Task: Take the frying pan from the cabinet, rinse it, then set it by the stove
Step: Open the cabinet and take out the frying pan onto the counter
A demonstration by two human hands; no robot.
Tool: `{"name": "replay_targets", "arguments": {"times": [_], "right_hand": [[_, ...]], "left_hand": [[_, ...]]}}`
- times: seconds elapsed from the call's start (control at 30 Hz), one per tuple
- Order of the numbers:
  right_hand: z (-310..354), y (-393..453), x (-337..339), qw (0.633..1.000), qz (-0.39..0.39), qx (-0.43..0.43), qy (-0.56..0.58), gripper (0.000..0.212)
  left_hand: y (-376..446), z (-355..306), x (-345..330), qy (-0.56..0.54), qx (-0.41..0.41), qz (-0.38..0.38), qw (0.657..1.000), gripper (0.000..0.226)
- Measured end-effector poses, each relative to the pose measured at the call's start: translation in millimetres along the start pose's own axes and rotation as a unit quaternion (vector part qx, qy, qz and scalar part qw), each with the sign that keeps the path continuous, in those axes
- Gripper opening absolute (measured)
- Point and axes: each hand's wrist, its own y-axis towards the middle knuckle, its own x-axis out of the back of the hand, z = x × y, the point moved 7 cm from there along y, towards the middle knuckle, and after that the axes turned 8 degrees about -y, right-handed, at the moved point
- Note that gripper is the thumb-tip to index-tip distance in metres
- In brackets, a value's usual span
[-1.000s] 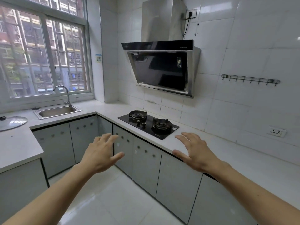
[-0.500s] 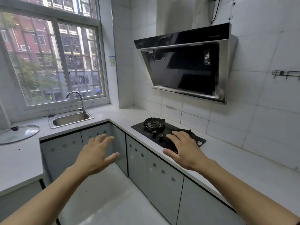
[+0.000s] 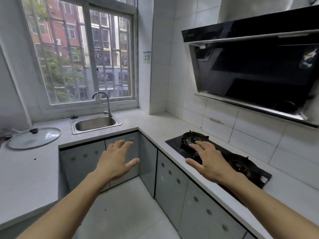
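Observation:
No frying pan is in sight. Grey cabinet doors (image 3: 82, 163) run under an L-shaped white counter and all look closed. My left hand (image 3: 117, 161) is held out, fingers spread and empty, in front of the doors below the sink. My right hand (image 3: 208, 163) is also open and empty, hovering over the counter edge at the black two-burner gas stove (image 3: 241, 166). A steel sink (image 3: 95, 124) with a curved tap (image 3: 105, 104) sits under the window.
A glass pot lid (image 3: 33, 138) lies on the counter at left. A black range hood (image 3: 255, 66) juts out above the stove at head height. White counter (image 3: 155, 125) fills the corner between sink and stove. Tiled floor lies below.
The view has moved closer to the sink corner and turned left. Both hands stay open and outstretched; the right one now hovers over the near burner side of the stove.

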Motion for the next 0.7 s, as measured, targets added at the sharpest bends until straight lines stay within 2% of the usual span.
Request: {"name": "replay_targets", "arguments": {"times": [0.3, 0.37, 0.5, 0.7], "right_hand": [[24.0, 144.5, -59.7, 0.999, 0.032, 0.004, -0.003, 0.081], [17.5, 175.1, -79.5, 0.999, 0.044, 0.0, 0.005, 0.085], [-4.7, 242.1, -124.7, 0.998, 0.063, 0.004, 0.026, 0.072], [-48.1, 349.9, -177.7, 0.995, 0.081, 0.004, 0.054, 0.073]], "left_hand": [[124.6, 88.3, -28.3, 0.001, -0.001, 0.029, 1.0, 0.075], [154.1, 98.2, -43.8, -0.001, 0.002, 0.038, 0.999, 0.074], [213.8, 112.3, -84.7, -0.006, 0.012, 0.059, 0.998, 0.073], [314.2, 123.4, -137.8, -0.017, 0.043, 0.081, 0.996, 0.073]]}}
